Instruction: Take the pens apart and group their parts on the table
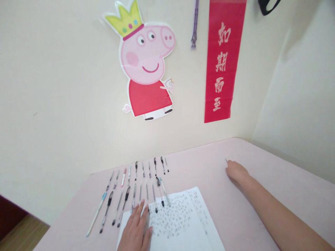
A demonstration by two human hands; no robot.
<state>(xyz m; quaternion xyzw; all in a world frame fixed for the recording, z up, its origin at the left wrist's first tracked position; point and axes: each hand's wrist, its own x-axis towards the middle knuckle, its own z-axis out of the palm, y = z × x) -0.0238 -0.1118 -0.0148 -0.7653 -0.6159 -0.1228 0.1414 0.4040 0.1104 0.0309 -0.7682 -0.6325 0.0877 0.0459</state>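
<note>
My left hand (137,228) lies flat with fingers stretched out on the left edge of a white sheet of paper (180,223) covered in handwriting. Its fingertips reach the near row of pens (125,204). A second row of pens and pen parts (142,170) lies further back. My right hand (237,171) is stretched out to the right on the pink table (261,164), fingers drawn together, with a thin point showing at the fingertips; what it holds is too small to name.
The table stands in a corner of cream walls. On the wall hang a cartoon pig cut-out (146,62), a red banner with gold characters (222,59) and a thin purple object (195,24). Wooden floor (18,233) shows at bottom left.
</note>
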